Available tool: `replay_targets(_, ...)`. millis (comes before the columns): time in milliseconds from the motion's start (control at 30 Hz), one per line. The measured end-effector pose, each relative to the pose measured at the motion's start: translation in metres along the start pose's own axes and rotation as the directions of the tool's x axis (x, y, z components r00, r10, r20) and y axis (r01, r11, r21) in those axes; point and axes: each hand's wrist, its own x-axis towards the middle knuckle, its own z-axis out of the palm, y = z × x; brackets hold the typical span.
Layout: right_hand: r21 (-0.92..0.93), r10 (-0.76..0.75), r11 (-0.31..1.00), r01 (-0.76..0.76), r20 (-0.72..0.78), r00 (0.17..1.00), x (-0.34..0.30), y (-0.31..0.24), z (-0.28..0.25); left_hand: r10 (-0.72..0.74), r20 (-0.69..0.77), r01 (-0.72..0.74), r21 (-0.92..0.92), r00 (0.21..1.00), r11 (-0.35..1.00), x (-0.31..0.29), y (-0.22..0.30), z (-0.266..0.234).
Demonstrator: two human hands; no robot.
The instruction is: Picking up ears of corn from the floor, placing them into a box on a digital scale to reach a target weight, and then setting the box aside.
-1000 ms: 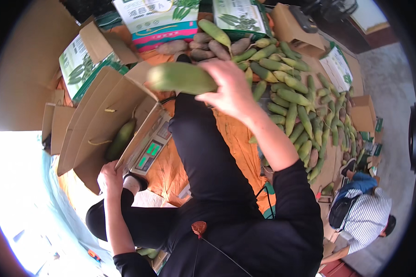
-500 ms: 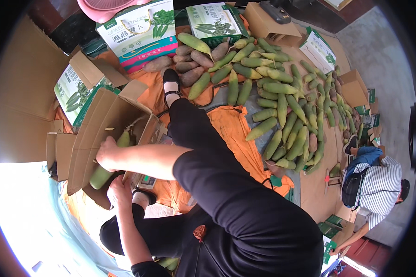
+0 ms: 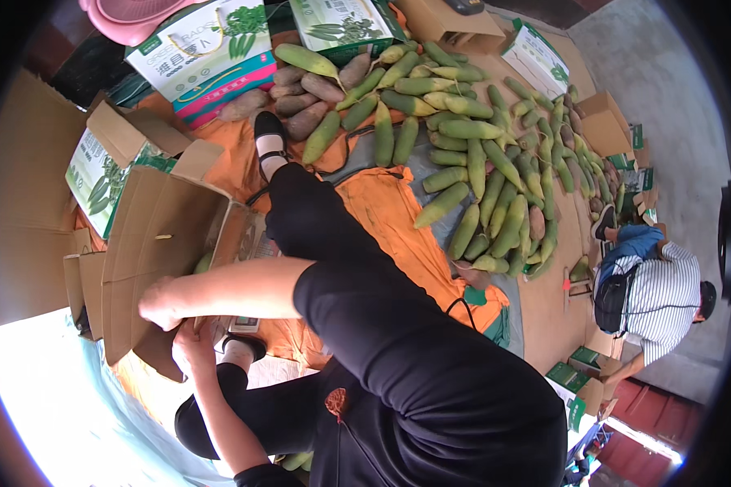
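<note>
An open brown cardboard box (image 3: pixel 158 219) stands at the left, its tall flap raised. Inside it, a bit of a green radish (image 3: pixel 204 262) shows above my right forearm. My right hand (image 3: pixel 162 303) reaches across into the box, fingers curled down and partly hidden. Close below it, at the box's near edge, is my left hand (image 3: pixel 193 347), its fingers drawn together. What either hand grips cannot be made out. Part of a small scale (image 3: pixel 244 324) shows between the box and my shoe.
A large heap of green radishes (image 3: pixel 495 174) spreads over the right middle, beside several brownish ones (image 3: pixel 307 120). Orange cloth (image 3: pixel 398 215) covers the floor. Printed cartons (image 3: pixel 199 61) stand behind, near a pink basin (image 3: pixel 130 18). At far right another person (image 3: pixel 654 300) bends over boxes.
My right hand has moved down and left, off the radish it was at; most of that radish is now hidden. My left hand has shifted slightly left and down. The whole view has shifted.
</note>
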Motion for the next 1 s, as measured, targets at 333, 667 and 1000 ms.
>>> replay_targets(333,0.401,0.259,0.900,0.173,-0.809,0.527,-0.250,0.111,-0.125,-0.091,0.069,0.075,0.212,0.993,0.974,0.000,0.029,-0.014)
replay_targets(667,0.923,0.921,0.068,-0.378,-0.203,-0.331,-0.516,0.364,0.194,-0.073,0.086,0.059,0.159,0.994,0.985,0.005,0.017,-0.005)
replay_targets(1000,0.953,0.853,-0.266,0.147,0.304,-0.425,-0.494,0.345,0.247,-0.072,0.008,0.070,0.152,0.997,0.986,-0.003,0.029,-0.013)
